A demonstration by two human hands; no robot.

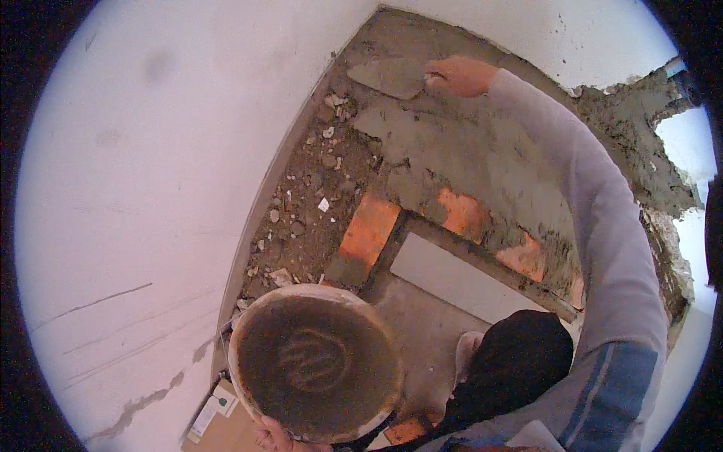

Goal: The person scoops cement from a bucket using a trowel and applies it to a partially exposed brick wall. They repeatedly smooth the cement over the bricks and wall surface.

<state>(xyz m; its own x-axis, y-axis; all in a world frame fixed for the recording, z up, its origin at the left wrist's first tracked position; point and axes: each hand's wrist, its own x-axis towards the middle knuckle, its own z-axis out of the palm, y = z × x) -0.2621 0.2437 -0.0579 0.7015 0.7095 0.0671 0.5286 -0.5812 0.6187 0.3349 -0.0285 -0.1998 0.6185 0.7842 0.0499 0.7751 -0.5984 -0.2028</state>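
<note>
My right hand, at the end of an outstretched arm, is closed round the handle of a trowel. The trowel's grey, mortar-smeared blade lies flat against the wet mortar near the far corner. Close to me on the left, a round bucket is tilted so I see into it. Its inside is coated brown-grey, with swirl marks at the bottom. My left hand grips the bucket's near rim, partly cut off by the picture's lower edge.
Orange bricks edge the mortar bed, some partly smeared over. Rubble and loose dirt lie along the white left wall. A pale flat board rests near my knee. A cardboard box stands beside the bucket.
</note>
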